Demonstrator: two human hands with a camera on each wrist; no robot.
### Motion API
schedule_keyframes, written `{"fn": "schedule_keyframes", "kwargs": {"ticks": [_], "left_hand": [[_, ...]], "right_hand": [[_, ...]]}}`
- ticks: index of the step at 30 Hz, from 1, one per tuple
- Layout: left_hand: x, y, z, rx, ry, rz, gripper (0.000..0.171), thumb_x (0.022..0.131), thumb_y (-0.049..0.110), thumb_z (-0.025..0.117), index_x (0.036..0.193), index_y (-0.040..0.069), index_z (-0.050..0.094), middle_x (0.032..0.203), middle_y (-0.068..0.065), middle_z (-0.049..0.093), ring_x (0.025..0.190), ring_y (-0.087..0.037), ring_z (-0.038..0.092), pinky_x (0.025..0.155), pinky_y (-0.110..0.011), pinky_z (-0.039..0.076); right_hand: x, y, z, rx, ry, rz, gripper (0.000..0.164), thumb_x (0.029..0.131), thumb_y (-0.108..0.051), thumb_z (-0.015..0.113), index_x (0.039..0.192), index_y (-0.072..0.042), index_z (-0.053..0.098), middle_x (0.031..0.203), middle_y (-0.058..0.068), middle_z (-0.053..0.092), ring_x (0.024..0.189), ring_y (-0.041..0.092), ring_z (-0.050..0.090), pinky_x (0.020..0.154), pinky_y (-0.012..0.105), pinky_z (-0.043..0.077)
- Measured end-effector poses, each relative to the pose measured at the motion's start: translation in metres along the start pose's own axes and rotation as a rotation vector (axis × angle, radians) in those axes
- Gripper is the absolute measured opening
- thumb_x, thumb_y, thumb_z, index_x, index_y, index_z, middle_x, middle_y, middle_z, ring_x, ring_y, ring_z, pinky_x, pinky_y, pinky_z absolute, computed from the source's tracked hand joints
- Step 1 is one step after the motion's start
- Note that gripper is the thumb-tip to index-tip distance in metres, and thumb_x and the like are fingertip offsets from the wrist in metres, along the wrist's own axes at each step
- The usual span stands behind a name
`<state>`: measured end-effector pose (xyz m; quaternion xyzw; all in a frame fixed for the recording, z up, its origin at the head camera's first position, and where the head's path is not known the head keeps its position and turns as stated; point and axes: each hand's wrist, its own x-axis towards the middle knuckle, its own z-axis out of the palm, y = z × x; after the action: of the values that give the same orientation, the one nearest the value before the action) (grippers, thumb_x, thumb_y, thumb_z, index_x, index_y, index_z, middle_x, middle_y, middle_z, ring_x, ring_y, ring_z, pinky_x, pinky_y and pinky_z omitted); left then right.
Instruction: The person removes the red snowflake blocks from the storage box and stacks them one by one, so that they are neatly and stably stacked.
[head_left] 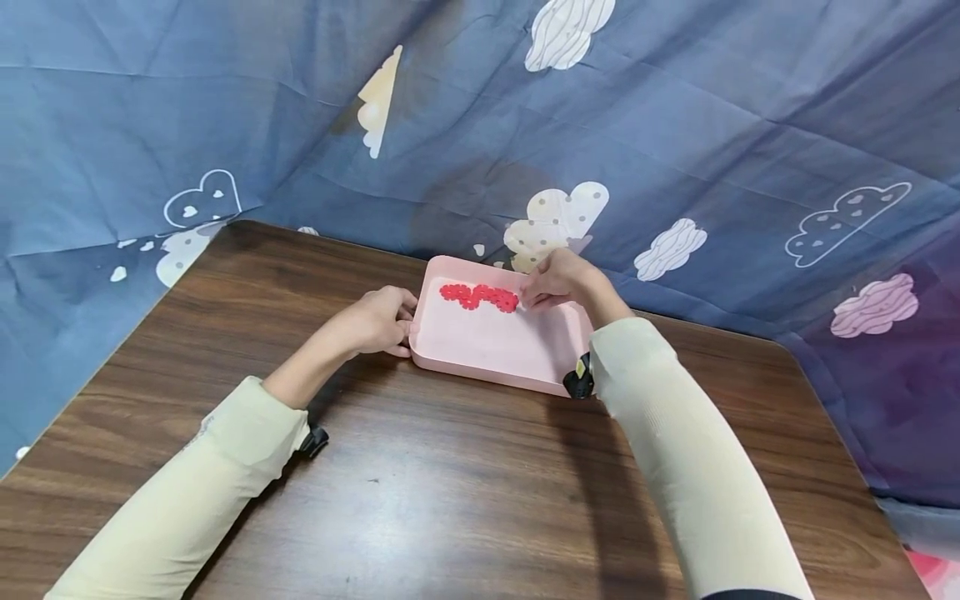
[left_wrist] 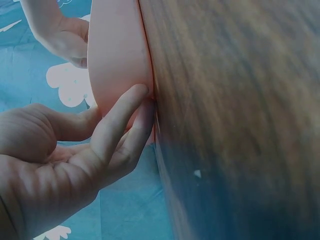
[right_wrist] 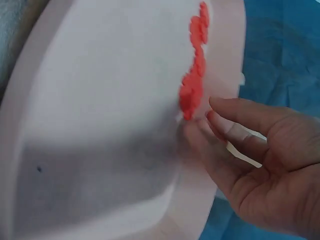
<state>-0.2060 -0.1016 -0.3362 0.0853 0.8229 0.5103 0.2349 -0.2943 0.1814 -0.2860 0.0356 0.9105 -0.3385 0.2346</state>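
Note:
A shallow pink tray [head_left: 487, 342] lies on the table near the back edge. Along its far inner side sits a wavy row of red scalloped discs [head_left: 480, 296], which overlap one another. At the tray's left end my left hand [head_left: 378, 321] grips the wall; in the left wrist view two fingers [left_wrist: 135, 100] press its outer face close to the tabletop, the thumb side up at the rim. My right hand [head_left: 558, 279] reaches over the far rim at the row's right end. In the right wrist view a blurred fingertip [right_wrist: 192, 131] is right beside the last red disc, the fingers loosely bent and spread.
The brown wooden table [head_left: 420, 475] extends toward me and to both sides. Behind it hangs a blue cloth [head_left: 450, 125] with cloud prints, close to the tray's far wall. A dark wrist device [head_left: 579, 379] overlaps the tray's near right corner in the head view.

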Motion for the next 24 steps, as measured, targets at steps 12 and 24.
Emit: {"fn": "schedule_keyframes", "kwargs": {"ticks": [12,24], "left_hand": [[0.0,0.004,0.003,0.021,0.007,-0.009,0.044,0.109,-0.005,0.048,0.152,-0.012,0.045,0.137,-0.03,0.058,0.101,-0.024,0.067,0.088,-0.032,0.07],[-0.002,0.004,0.002,0.023,0.014,-0.016,0.044,0.11,-0.005,0.047,0.152,-0.012,0.044,0.137,-0.031,0.056,0.102,-0.025,0.067,0.09,-0.033,0.07]], "right_hand": [[0.011,0.004,0.021,-0.185,0.102,-0.036,0.023,0.088,-0.008,0.088,0.083,-0.001,0.067,0.066,0.007,0.073,0.054,0.01,0.069,0.063,0.025,0.068],[0.005,0.008,0.019,0.013,0.038,-0.024,0.01,0.092,0.01,0.075,0.099,0.009,0.069,0.078,0.012,0.077,0.063,0.013,0.073,0.078,0.035,0.071]]}}
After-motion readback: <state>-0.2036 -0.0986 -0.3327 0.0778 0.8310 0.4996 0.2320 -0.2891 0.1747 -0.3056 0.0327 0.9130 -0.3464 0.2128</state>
